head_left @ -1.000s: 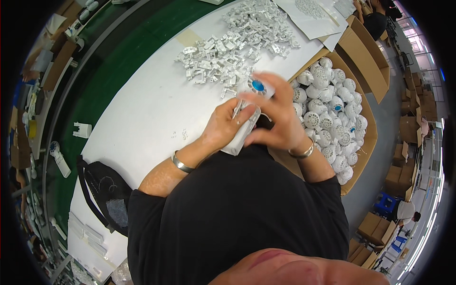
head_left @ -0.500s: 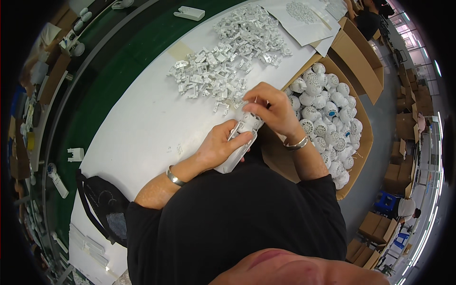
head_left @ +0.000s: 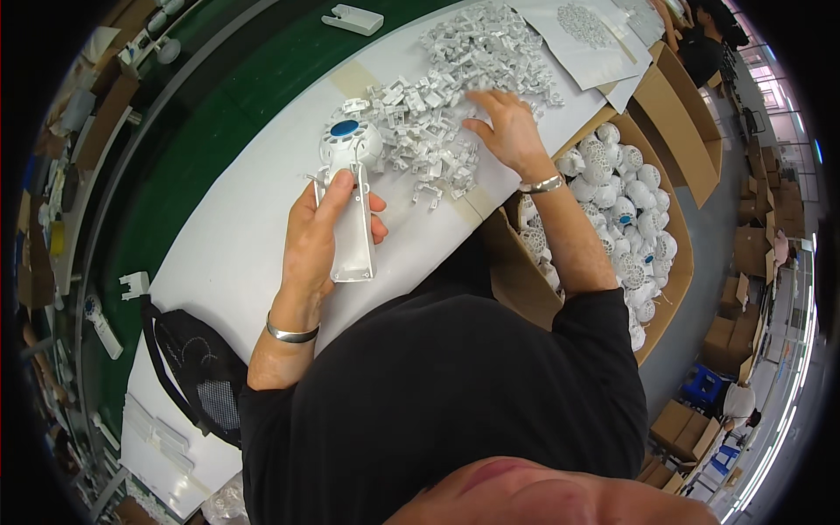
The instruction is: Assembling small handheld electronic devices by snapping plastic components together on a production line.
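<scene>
In my left hand [head_left: 317, 219] is a white handheld fan body [head_left: 354, 236], gripped by the handle shell with my thumb on top. Its round head, with a blue disc in the middle, points away from me over the table. The handle's hollow inner side faces up. Off to the right, my right hand [head_left: 507, 131] reaches to the edge of the heap of small white plastic clips [head_left: 437, 114]. Its fingers are apart, and I see nothing held in them; the fingertips are slightly blurred against the parts.
A cardboard box [head_left: 678, 306] of white round fan heads [head_left: 634, 188] stands at my right. The white table [head_left: 236, 227] borders a green conveyor belt [head_left: 227, 101] carrying a few white parts. A black mesh bag [head_left: 197, 372] lies at the near left. Tiny parts rest on paper [head_left: 582, 44].
My left hand has swung left and away from me with the fan body, turning its head outward. My right hand has let go of it and moved out to the clip heap.
</scene>
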`<state>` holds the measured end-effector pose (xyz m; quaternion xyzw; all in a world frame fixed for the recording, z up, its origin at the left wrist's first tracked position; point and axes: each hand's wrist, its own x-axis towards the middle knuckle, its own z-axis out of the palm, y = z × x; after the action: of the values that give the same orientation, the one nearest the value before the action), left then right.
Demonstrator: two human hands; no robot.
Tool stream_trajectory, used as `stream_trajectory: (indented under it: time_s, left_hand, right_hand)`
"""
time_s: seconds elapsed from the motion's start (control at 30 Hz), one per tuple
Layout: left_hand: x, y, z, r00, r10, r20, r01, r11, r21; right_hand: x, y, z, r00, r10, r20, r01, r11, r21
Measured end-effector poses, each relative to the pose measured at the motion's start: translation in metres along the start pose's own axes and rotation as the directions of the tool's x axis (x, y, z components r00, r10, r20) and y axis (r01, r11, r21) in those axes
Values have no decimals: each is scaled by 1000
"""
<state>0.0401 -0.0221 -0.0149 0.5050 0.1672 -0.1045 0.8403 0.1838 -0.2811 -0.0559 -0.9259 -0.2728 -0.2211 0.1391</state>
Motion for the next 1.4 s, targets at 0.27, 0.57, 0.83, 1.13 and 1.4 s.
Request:
stream_trajectory:
  time_s: [0.27, 0.57, 0.83, 1.13, 1.4]
  left_hand:
    - [10, -6, 1, 999, 19, -34, -21, 999, -44]
    - [10, -12, 15, 998, -25, 52, 29, 997, -78]
    - [22, -19, 0, 999, 47, 22, -42, 985, -167]
    - [31, -21, -9, 996, 82, 22, -76, 977, -199]
    - [35, -26, -8, 986, 110, 126, -101, 992, -73]
  right_hand:
    - [-36, -50, -37, 959, -197, 203, 73, 866, 495]
    - [-43, -69, -9, 819, -284, 499, 315, 949, 23]
    - [-53, -94, 5, 815, -99, 571, -323, 741, 589]
    - [-75, -109, 31, 886, 33, 462, -342, 720, 604]
    - [-55, -82, 10, 848, 42, 528, -236, 922, 306]
